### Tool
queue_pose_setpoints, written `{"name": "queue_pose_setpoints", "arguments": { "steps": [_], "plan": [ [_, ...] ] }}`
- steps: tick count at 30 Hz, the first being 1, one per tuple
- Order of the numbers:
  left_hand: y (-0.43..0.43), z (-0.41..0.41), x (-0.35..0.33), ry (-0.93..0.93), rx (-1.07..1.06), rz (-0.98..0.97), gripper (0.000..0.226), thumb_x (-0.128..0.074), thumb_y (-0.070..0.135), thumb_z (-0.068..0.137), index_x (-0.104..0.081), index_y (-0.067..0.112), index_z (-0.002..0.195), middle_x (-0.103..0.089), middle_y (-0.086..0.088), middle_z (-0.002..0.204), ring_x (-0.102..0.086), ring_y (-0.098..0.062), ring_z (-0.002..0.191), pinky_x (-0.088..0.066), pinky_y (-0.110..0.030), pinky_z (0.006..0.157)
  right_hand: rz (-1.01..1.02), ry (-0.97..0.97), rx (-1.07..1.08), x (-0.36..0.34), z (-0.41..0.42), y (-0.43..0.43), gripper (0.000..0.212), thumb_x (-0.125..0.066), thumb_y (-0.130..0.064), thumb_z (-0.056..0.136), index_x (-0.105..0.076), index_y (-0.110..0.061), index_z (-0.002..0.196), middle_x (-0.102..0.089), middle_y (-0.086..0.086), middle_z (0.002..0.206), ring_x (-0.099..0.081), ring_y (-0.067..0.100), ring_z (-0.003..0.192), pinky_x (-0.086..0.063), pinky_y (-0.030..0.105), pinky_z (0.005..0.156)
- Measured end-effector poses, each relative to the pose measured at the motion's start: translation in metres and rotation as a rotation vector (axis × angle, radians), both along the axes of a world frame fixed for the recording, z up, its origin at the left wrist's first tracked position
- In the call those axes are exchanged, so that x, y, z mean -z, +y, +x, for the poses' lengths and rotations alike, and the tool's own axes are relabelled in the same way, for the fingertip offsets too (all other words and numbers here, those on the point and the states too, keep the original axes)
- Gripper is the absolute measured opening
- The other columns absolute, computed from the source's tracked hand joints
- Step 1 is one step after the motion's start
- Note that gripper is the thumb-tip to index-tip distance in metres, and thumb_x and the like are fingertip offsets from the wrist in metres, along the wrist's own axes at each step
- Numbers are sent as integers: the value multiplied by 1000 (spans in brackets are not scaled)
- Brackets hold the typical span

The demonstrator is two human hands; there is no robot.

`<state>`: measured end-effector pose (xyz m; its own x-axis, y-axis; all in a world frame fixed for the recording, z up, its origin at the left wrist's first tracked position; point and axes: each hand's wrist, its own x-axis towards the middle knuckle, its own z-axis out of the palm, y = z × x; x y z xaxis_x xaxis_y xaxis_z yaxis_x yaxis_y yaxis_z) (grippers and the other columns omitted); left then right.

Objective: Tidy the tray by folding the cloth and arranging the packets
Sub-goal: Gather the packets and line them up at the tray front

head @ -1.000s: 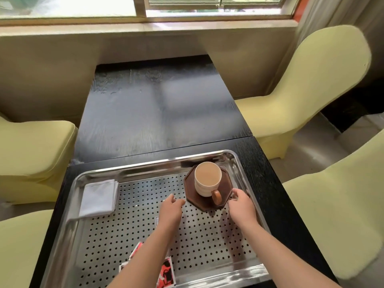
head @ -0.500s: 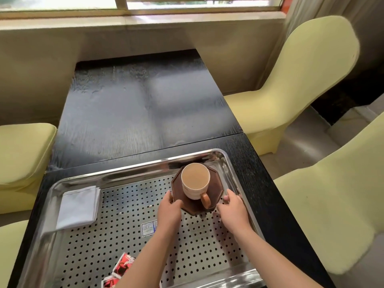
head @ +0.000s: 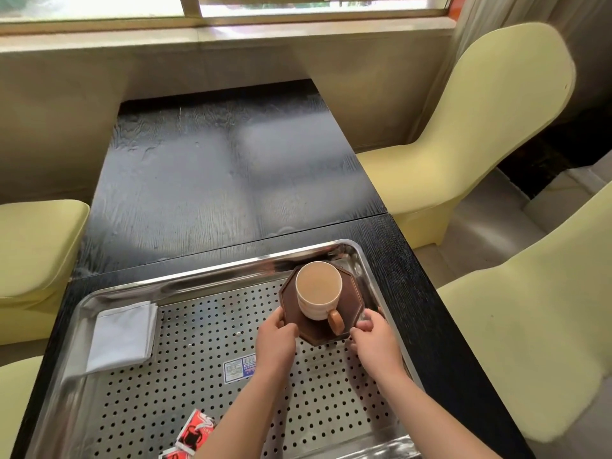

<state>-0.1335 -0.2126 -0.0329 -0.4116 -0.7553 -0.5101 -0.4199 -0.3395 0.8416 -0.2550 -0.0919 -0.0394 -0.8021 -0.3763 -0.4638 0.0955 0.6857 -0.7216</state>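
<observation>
While both hands work at the far right corner of the steel perforated tray (head: 185, 282), the grip reads as follows. The left hand (head: 276, 339) curls round the near left edge of the brown octagonal saucer (head: 319, 330), thumb on top. The right hand (head: 374, 339) pinches the near right edge with bent fingers. Whether the saucer is lifted off the tray floor, cannot tell.

A pale cup (head: 318, 294) stands upright on the saucer, filled with a milky tan drink, its brown handle pointing toward the person.

The grey cloth (head: 124, 336) lies folded into a rectangle at the tray's left side, against the rim. Red, black and white packets (head: 195, 432) lie in a loose overlapping cluster at the near edge, partly hidden by the left forearm and well apart from the cloth. A blue-and-white label (head: 239, 368) is stuck to the tray floor, just beside the left wrist.

The tray sits on a black wood-grain counter (head: 215, 177), with pale yellow covered chairs (head: 480, 127) on both sides.
</observation>
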Motion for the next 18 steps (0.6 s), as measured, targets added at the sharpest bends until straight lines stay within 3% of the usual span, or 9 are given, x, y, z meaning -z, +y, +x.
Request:
{"name": "queue_pose_setpoints", "arguments": {
  "steps": [3, 6, 13, 16, 18],
  "plan": [
    [1, -1, 0, 2, 40, -14, 36, -51, -3, 75, -71, 20, 95, -74, -12, 93, -63, -25, 78, -55, -44, 77, -20, 8, 9, -2, 3, 3, 55, -58, -14, 95, -44, -21, 147, -64, -3, 121, -64, 20, 110, -52, 47, 99],
    [0, -5, -2, 14, 54, 3, 39, -52, -1, 74, -70, 22, 100, -74, -10, 93, -60, -20, 75, -53, -41, 72, -24, 24, 2, -2, 1, 3, 54, -59, -14, 95, -45, -21, 147, -63, -4, 122, -64, 18, 110, -53, 46, 98],
    [-1, 0, -1, 59, 81, 9, 40, -53, -6, 72, -69, 19, 100, -73, -14, 94, -64, -25, 80, -55, -47, 80, 21, 92, -116, -3, 2, 8, 47, -63, -13, 93, -56, -23, 138, -60, -1, 125, -64, 16, 106, -58, 43, 91],
    [1, 1, -3, 63, 96, 21, 42, -55, -5, 72, -68, 22, 102, -73, -10, 93, -64, -26, 85, -55, -47, 83, 37, 194, -243, -7, 3, 10, 53, -70, -13, 85, -58, -22, 135, -54, -7, 117, -61, 5, 94, -56, 27, 83],
    [3, 3, -4, 60, 106, 21, 40, -55, -3, 71, -67, 23, 100, -72, -11, 92, -62, -25, 81, -54, -42, 79, 2, 280, -320, -12, 6, 10, 52, -76, -25, 77, -61, -25, 127, -54, -10, 110, -58, 2, 91, -47, 16, 77]
  ]
}}
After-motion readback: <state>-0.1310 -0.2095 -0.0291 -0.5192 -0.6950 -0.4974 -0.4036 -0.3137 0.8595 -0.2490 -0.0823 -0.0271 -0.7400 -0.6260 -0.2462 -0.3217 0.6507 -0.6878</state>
